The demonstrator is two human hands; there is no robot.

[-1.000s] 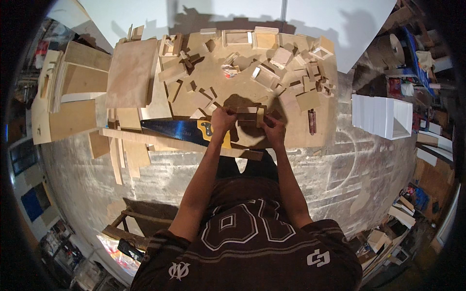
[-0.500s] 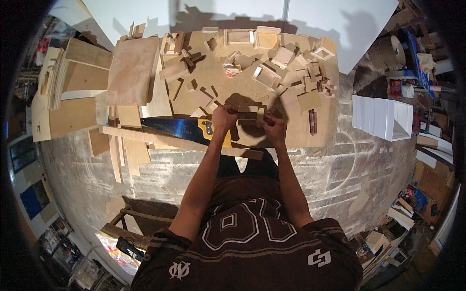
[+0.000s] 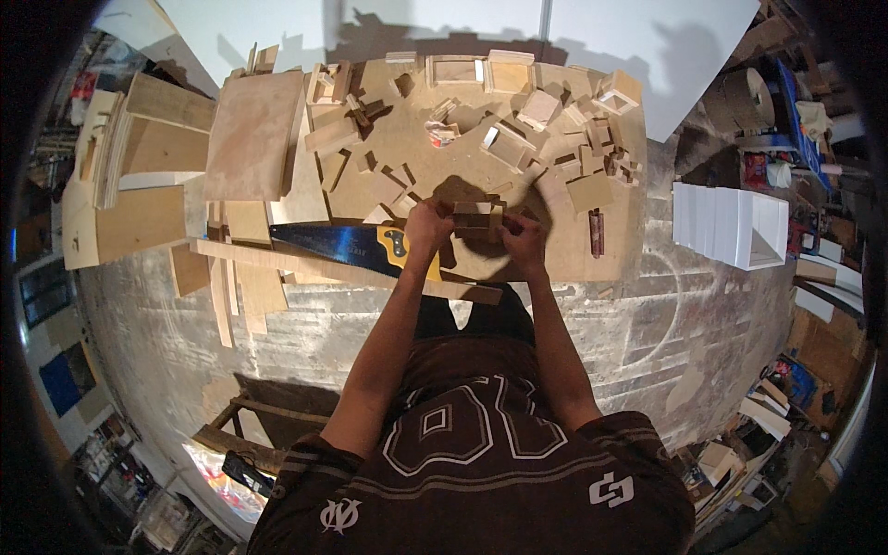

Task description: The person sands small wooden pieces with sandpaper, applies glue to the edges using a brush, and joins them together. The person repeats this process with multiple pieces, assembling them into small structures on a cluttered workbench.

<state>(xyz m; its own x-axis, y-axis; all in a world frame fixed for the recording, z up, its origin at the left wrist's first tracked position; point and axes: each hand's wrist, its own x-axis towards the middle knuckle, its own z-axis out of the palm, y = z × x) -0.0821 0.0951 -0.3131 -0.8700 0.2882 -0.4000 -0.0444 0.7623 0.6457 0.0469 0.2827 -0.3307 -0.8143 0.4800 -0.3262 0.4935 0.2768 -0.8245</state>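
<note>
In front of me, above the near part of the wooden worktable, is a small assembly of wooden pieces (image 3: 476, 215). My left hand (image 3: 426, 229) is closed on its left end, fingertips pressed to the wood. At the other end, my right hand (image 3: 524, 242) is closed in a pinch by a small wood piece (image 3: 498, 218); shadow hides just how the fingers meet it. Beside my left wrist lies a handsaw (image 3: 335, 248) with a dark blade and a yellow handle. The blade points left.
Small wood offcuts and little box frames (image 3: 509, 145) are scattered over the worktable (image 3: 388, 102). Plywood panels (image 3: 252, 139) lie at the left, with a long wood strip (image 3: 305, 265) along the near edge. A white cabinet-like unit (image 3: 726, 224) stands at the right.
My right fingers have shifted slightly at the assembly's right end, and the pale piece there shows narrower. My left hand stays in place on the assembly.
</note>
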